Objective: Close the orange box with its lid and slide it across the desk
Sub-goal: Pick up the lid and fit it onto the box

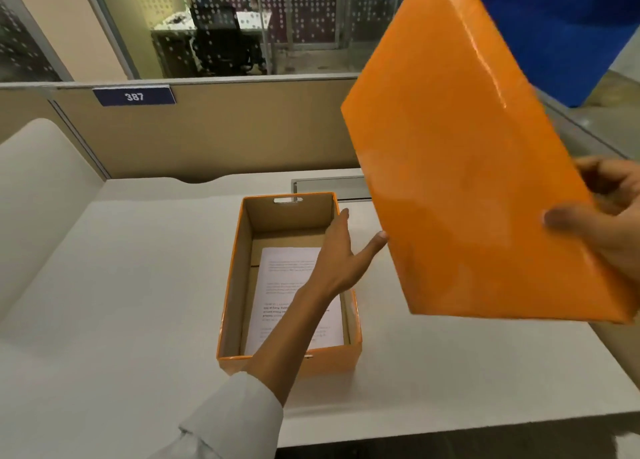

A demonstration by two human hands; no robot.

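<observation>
An open orange box (230,306) with a brown cardboard inside stands in the middle of the white desk (121,302). Printed paper sheets (277,271) lie flat on its bottom. My right hand (602,216) grips the right edge of the glossy orange lid (464,153), which hangs tilted in the air, up and to the right of the box. My left hand (341,254) stretches out over the box's right wall, fingers straight and apart, thumb pointing toward the lid's lower left edge, holding nothing.
A beige partition (242,129) with a blue "387" sign (134,96) closes the desk's far side. A grey cable hatch (329,184) lies behind the box. A pale curved panel (34,188) borders the left. The desk's front edge runs below the box.
</observation>
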